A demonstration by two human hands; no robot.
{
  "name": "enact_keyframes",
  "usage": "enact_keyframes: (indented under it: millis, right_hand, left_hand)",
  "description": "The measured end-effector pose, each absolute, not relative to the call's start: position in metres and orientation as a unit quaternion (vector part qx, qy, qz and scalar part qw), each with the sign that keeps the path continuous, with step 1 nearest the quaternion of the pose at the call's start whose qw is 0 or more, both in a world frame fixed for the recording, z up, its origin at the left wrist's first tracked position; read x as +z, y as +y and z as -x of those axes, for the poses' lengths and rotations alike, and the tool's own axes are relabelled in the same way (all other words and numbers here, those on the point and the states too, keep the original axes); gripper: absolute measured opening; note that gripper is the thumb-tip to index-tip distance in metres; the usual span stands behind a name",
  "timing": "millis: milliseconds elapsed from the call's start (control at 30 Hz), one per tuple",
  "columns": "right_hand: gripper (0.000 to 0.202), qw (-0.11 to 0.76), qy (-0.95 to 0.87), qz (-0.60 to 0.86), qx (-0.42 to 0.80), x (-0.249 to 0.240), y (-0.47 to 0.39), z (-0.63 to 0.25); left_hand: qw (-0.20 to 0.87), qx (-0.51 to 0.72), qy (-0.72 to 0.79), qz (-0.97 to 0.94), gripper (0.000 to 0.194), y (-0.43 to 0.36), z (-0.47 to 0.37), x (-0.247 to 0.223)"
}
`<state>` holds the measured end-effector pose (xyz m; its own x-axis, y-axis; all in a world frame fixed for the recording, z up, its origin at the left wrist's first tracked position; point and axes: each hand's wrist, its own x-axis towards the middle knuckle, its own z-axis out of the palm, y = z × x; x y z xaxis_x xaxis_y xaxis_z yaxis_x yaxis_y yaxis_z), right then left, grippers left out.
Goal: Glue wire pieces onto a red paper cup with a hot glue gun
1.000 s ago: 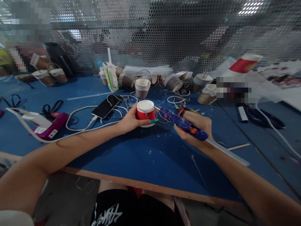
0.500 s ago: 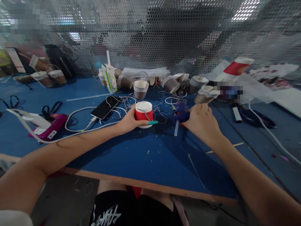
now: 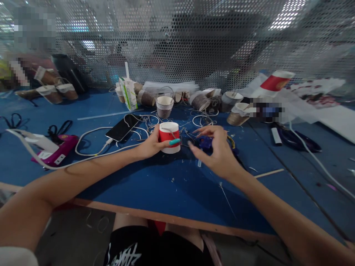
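Observation:
My left hand (image 3: 149, 145) is closed round a small red and white paper cup (image 3: 165, 139) standing on the blue table. A thin grey cord crosses the cup's front, and my thumb, with its long turquoise nail, lies over the cup. To the right, my right hand (image 3: 217, 151) hovers with fingers spread and holds nothing. Partly hidden behind it lies a blue glue gun (image 3: 205, 143), with a clear glue stick (image 3: 199, 163) poking out toward me.
Behind stands a cup wrapped in grey-brown cord (image 3: 164, 108), near several similar ones. A phone (image 3: 123, 128) with its white cable, a drink carton (image 3: 128, 94) and a purple power strip (image 3: 57, 149) are on the left. A perforated metal screen (image 3: 155, 48) rises at the back.
My right hand has let go of the glue gun, opened, and moved left toward the cup. The gun now rests on the table. My left hand keeps its hold on the cup.

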<state>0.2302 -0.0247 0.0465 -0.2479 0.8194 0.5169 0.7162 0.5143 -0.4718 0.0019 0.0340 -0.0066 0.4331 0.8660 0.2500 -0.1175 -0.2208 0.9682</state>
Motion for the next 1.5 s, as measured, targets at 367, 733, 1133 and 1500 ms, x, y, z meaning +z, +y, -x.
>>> enact_keyframes:
  millis: [367,733,1133,1500]
  right_hand:
    - [0.011,0.343,-0.807,0.460,0.141,0.035,-0.025,-0.213]
    - [0.040,0.348,-0.811,0.331,0.336,0.047,-0.029,-0.222]
    - [0.057,0.452,-0.735,0.365,0.349,0.048,-0.029,-0.219]
    - [0.054,0.464,-0.715,0.388,0.351,0.043,-0.025,-0.220]
  left_hand:
    - [0.493,0.405,0.231,-0.735,0.056,0.022,-0.001,-0.001]
    - [0.490,0.405,0.247,-0.732,0.053,0.020,-0.001,0.002]
    - [0.547,0.408,0.233,-0.692,0.060,0.023,0.003,-0.003]
    - [0.551,0.410,0.198,-0.699,0.060,0.025,0.005,-0.001]
